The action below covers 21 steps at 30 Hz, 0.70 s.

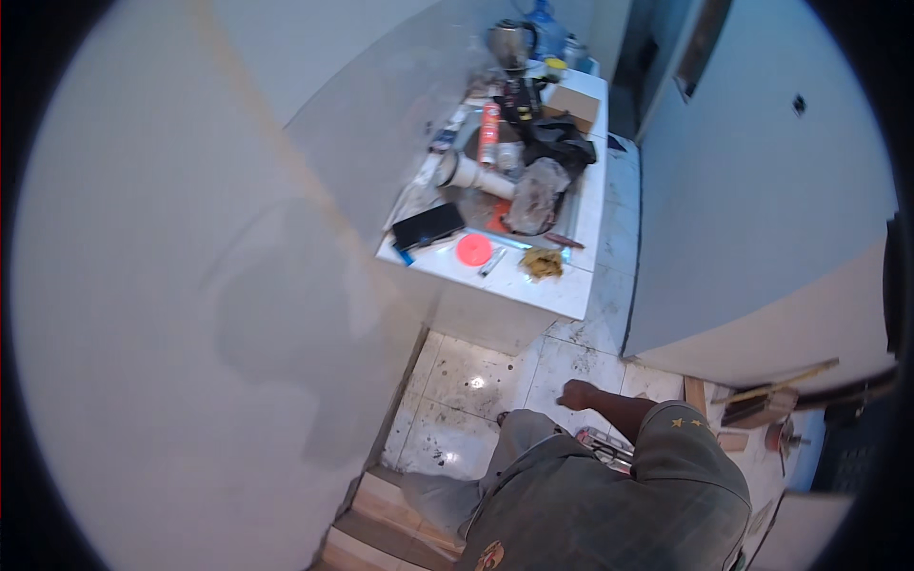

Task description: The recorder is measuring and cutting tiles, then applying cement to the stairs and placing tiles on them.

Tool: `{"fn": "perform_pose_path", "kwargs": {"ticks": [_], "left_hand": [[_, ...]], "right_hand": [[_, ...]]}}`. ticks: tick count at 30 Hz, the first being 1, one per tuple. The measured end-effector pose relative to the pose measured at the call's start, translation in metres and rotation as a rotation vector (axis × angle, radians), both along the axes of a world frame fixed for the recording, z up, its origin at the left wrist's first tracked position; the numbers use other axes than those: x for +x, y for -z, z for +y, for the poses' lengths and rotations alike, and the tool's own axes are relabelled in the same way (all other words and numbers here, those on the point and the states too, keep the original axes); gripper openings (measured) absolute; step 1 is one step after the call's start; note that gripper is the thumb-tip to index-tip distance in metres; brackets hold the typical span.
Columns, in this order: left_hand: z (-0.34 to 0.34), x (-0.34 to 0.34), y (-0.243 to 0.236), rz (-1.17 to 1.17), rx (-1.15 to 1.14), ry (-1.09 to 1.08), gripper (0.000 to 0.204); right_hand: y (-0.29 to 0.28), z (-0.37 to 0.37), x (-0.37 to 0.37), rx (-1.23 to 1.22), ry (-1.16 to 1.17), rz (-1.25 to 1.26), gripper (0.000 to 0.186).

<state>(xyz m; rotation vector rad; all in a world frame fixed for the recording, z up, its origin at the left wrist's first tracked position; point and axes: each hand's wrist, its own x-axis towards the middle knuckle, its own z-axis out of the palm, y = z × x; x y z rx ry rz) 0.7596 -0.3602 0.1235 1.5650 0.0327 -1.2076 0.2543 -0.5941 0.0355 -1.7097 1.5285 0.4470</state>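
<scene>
My right hand point(576, 395) hangs over the dirty tiled floor point(476, 371) beside my grey-trousered leg, its fingers curled; whether anything is in them cannot be made out. Below that forearm, a red-and-silver item point(595, 440) is partly hidden by my body. My left hand is out of view. In front of me stands a white-tiled counter point(581, 300) with a sink, crowded with a black phone point(428, 226), a pink round lid point(473, 249), a yellowish crumpled lump point(542, 263), a white pipe point(476, 176), a red tube point(489, 133) and black bags point(557, 143).
A steel kettle point(514, 45) and blue water jug point(545, 24) stand at the counter's far end. Walls point(152, 285) rise on both sides, with a narrow passage beside the counter. Wooden steps point(381, 504) are at lower left; planks point(771, 385) lie at right.
</scene>
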Motion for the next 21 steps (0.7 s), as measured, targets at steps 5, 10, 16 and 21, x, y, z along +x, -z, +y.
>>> {"fn": "perform_pose_path", "kwargs": {"ticks": [5, 10, 16, 21], "left_hand": [[-0.07, 0.016, 0.006, 0.125, 0.263, 0.509, 0.028], [-0.169, 0.032, 0.038, 0.267, 0.569, 1.099, 0.027], [-0.26, 0.017, 0.113, -0.153, 0.898, 1.426, 0.032], [-0.302, -0.078, 0.104, -0.432, 0.906, 1.578, 0.028]], "right_hand": [[-0.008, 0.018, -0.071, 0.001, 0.634, 0.134, 0.049], [-0.024, 0.043, -0.068, -0.049, 1.029, -0.097, 0.036], [-0.019, 0.074, -0.072, -0.206, 1.256, -0.15, 0.04], [0.033, 0.051, -0.106, -0.255, 1.394, -0.147, 0.028]]}}
